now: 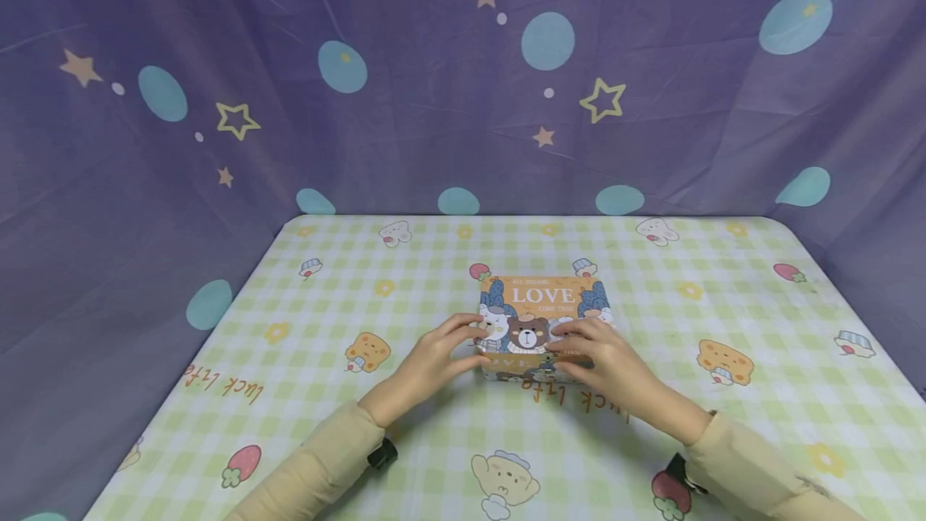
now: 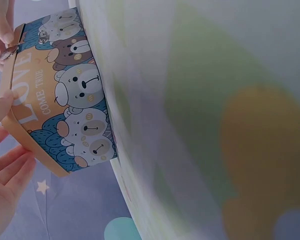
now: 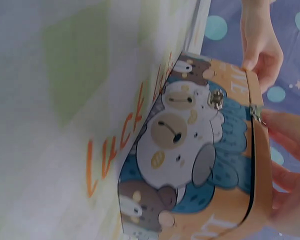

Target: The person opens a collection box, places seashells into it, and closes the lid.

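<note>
A tin box (image 1: 528,334) with an orange lid, "LOVE" lettering and cartoon bears sits on the table, its front facing me. My left hand (image 1: 437,352) grips the lid's left front corner, thumb on the front edge and fingers round the side in the left wrist view. At the front middle, my right hand (image 1: 604,356) holds the lid edge beside a metal clasp (image 3: 256,114). The clasp's flap stands away from the metal loop (image 3: 216,99) on the box front. A thin dark gap shows between lid and body. The inside is hidden.
A green-and-white checked tablecloth (image 1: 289,416) with printed cartoons covers the table. Behind it hangs a purple curtain (image 1: 434,143) with stars and balloon shapes. Dark wrist straps (image 1: 382,453) show below both sleeves.
</note>
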Tool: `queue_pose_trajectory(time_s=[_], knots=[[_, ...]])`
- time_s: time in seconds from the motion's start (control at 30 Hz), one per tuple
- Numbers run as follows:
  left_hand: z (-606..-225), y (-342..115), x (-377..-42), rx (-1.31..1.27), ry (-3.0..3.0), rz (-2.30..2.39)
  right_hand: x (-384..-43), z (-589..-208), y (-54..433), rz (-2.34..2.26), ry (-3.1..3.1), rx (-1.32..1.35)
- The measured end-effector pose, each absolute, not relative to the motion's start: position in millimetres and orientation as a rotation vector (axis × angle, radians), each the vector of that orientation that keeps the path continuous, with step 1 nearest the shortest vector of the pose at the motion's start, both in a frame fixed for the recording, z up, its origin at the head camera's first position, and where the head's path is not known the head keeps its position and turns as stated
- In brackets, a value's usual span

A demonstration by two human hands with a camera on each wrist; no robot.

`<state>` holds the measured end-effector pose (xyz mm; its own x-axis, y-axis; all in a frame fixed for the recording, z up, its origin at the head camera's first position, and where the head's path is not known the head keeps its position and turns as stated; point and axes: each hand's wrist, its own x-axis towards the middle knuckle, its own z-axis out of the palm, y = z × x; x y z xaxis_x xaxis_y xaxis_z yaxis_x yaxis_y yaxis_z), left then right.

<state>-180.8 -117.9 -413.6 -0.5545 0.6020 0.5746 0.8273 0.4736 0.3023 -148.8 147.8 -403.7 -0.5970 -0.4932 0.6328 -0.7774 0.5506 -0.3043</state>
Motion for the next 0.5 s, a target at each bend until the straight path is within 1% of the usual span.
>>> queue_pose_trajectory(time_s=[0.27, 0.5], knots=[[-413.5, -118.6, -179.6, -1.224, -2.337, -0.768, -148.4, -408.0, 133.8, 0.753, -2.307, 1.031], [-412.0, -117.6, -177.9, -1.239, -2.360, -0.738, -143.8, -412.3, 131.9, 0.737, -2.307, 1.025]])
